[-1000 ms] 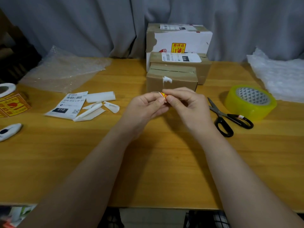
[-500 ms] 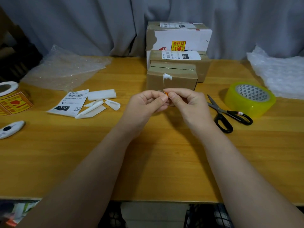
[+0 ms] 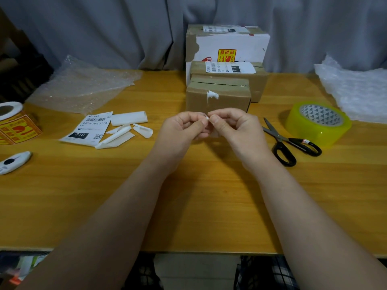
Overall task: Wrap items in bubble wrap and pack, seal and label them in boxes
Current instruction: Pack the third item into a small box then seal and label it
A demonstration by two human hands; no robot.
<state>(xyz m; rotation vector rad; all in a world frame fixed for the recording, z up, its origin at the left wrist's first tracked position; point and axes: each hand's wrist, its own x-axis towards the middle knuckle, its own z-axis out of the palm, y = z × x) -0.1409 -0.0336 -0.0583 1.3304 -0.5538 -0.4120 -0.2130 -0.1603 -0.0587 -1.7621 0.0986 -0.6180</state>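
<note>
My left hand (image 3: 184,127) and my right hand (image 3: 235,127) meet above the table, fingertips pinched together on a small sticker (image 3: 207,118); only a white corner and some backing below it show. Just behind them stands a small brown box (image 3: 217,95) with a torn white scrap on its front. Behind it are a labelled brown box (image 3: 257,80) and a larger white box (image 3: 247,41) with a yellow fragile sticker.
A roll of yellow fragile stickers (image 3: 14,122) and a white cutter (image 3: 12,162) lie at the left. A shipping label (image 3: 88,128) and peeled backing strips (image 3: 125,130) lie left of centre. Scissors (image 3: 287,141) and a tape roll (image 3: 318,122) sit right. Bubble wrap (image 3: 83,84) lies at both back corners.
The orange-yellow face of the sticker between my fingertips has turned out of sight; a white corner shows instead. My hands stayed in place.
</note>
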